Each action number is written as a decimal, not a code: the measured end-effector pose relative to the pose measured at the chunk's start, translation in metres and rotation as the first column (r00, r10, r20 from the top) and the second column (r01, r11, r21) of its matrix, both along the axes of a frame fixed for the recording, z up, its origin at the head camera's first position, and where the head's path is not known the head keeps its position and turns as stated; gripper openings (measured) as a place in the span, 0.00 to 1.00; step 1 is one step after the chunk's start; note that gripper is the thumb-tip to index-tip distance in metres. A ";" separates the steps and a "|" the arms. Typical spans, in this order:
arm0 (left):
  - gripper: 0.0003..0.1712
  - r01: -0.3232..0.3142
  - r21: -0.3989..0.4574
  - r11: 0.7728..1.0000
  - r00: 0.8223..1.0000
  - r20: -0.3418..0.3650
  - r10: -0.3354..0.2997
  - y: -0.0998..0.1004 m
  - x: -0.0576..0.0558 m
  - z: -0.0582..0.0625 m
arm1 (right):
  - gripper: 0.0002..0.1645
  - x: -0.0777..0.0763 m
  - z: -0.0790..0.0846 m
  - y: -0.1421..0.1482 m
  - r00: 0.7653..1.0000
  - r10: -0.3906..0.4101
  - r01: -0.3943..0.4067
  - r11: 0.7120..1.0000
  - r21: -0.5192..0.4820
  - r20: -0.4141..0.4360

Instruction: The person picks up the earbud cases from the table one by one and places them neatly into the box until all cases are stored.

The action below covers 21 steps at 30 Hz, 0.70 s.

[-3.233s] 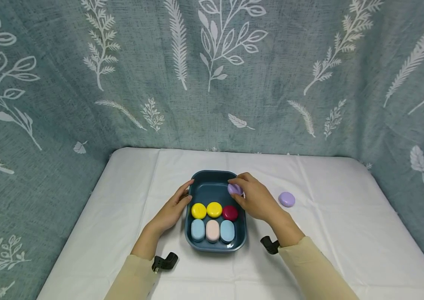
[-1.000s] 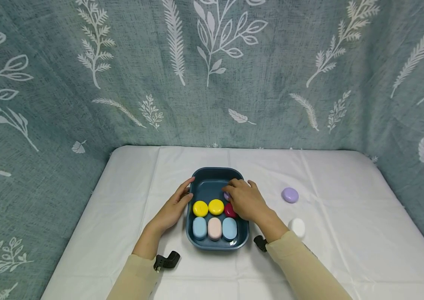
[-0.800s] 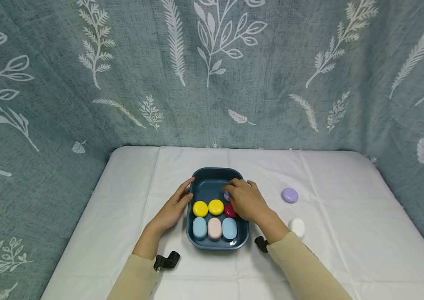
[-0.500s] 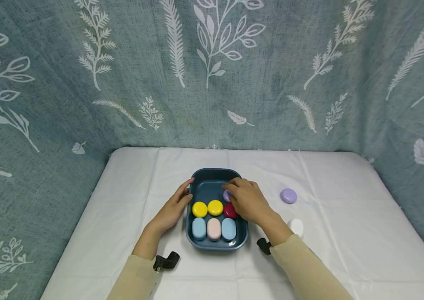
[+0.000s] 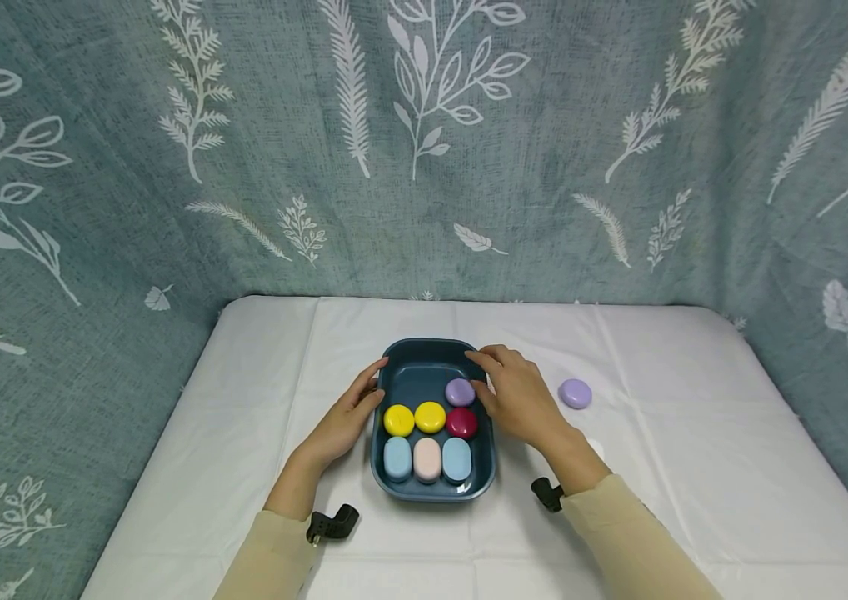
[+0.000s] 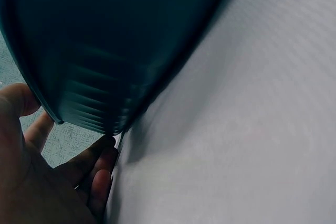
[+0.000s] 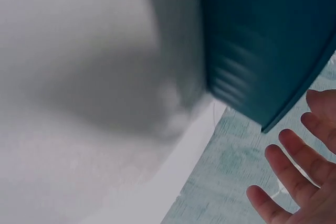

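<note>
In the head view a dark blue rectangular tray (image 5: 424,493) with rounded corners stands on the white cloth. Its near row has a pale blue oval piece (image 5: 397,459), a pink oval piece (image 5: 427,460) and another pale blue oval piece (image 5: 457,460). Behind them lie two yellow round pieces (image 5: 430,417) and a dark red round piece (image 5: 461,422). A purple round piece (image 5: 460,392) sits behind the red one. My left hand (image 5: 341,421) rests its fingertips against the tray's left rim. My right hand (image 5: 520,397), holding nothing, hovers over the right rim with fingers spread.
A second purple round piece (image 5: 576,393) lies on the cloth right of the tray. Part of a white piece (image 5: 596,448) shows behind my right wrist. Beyond the table's far edge hangs a green leaf-patterned curtain (image 5: 409,242).
My right hand has set the purple piece down behind the red one, let go of it and drawn back to the tray's right rim. The left hand has stayed in place.
</note>
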<state>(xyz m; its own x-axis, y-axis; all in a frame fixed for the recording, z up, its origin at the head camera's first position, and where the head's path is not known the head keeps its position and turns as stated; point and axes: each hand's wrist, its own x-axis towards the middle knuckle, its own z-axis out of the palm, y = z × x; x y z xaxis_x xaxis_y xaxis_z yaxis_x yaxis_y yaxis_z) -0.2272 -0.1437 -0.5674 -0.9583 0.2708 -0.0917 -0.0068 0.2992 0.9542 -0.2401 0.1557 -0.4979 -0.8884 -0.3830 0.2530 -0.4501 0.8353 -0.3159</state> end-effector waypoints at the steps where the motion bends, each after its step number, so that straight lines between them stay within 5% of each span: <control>1: 0.29 0.001 0.001 1.000 1.000 0.000 -0.001 0.000 0.000 0.000 | 0.29 0.000 0.000 0.003 1.000 -0.005 0.005 1.000 -0.004 0.002; 12: 0.29 -0.003 -0.003 1.000 1.000 -0.004 0.003 0.000 0.001 0.002 | 0.28 -0.002 0.000 0.034 0.998 -0.066 0.066 0.998 0.003 -0.004; 21: 0.29 0.001 -0.004 1.000 1.000 0.000 -0.001 0.000 0.001 0.002 | 0.31 -0.006 -0.007 0.067 0.981 -0.169 0.162 0.984 0.072 0.096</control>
